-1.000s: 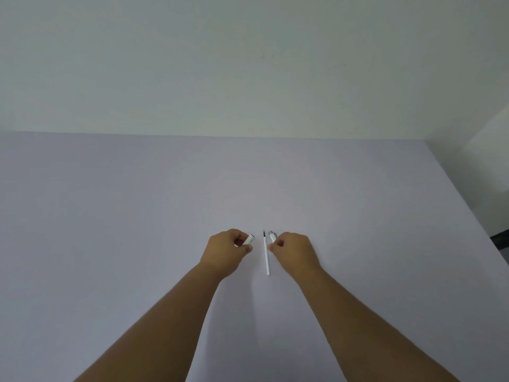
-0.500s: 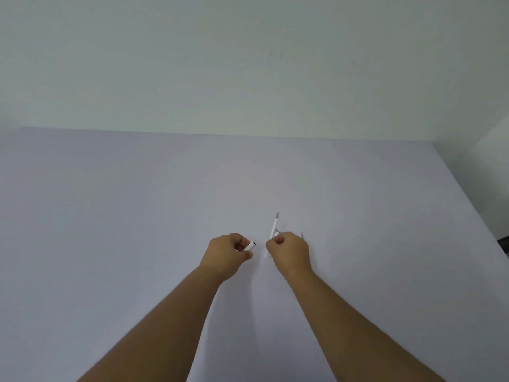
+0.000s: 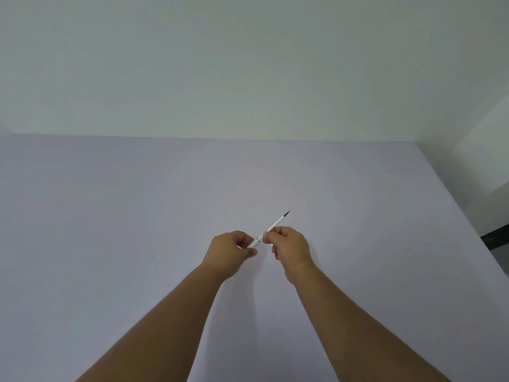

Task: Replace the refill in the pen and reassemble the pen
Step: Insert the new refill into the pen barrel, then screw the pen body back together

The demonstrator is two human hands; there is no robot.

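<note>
My left hand (image 3: 230, 253) grips a short white pen barrel (image 3: 254, 243) whose open end points up and to the right. My right hand (image 3: 289, 248) pinches a thin white refill (image 3: 276, 224) with a dark tip at its far end. The refill slants from upper right down to lower left, and its lower end meets the mouth of the barrel between my two hands. Both hands hover just over the pale lilac table (image 3: 137, 216). Whatever else my right palm holds is hidden by the fingers.
The table runs back to a plain pale wall (image 3: 248, 64). Its right edge (image 3: 468, 216) drops off beside a white wall corner, with a dark object (image 3: 495, 237) low at the far right.
The refill lay on the table between my hands a second ago. My right hand picked it up, swung it tip-outward to the right, and brought its lower end to the barrel in my left hand.
</note>
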